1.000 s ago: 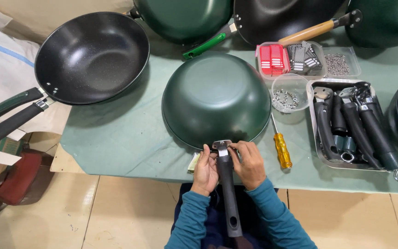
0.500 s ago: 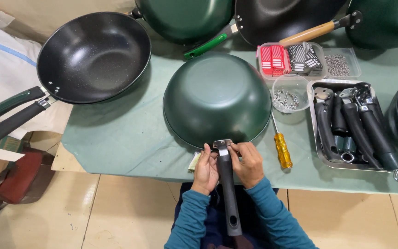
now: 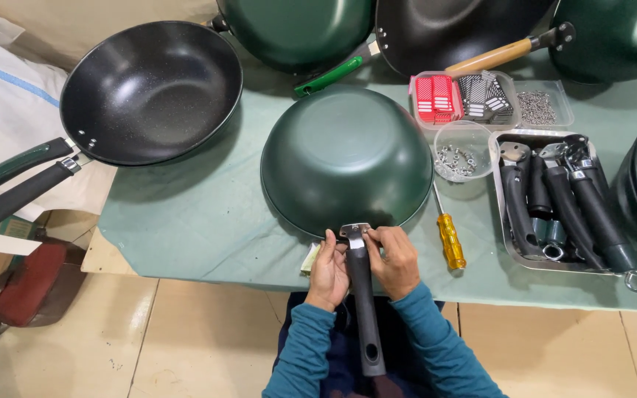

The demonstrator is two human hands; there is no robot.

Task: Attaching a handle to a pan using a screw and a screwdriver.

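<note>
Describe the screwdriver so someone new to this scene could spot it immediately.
Start at the upside-down green wok in the middle of the green-covered table. Just off its lower right rim, right of the right hand, lies the screwdriver. Its translucent yellow grip sets it apart from the black handles in the metal tray beside it.

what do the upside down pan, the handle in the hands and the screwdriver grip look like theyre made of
Upside-down pan: likely metal with a matte dark green coating, showing a soft, even sheen.
Handle: looks like black moulded plastic, dull surface, with a shiny metal bracket at the pan end.
Screwdriver: translucent amber grip, probably plastic, on a thin metal shaft.
</note>
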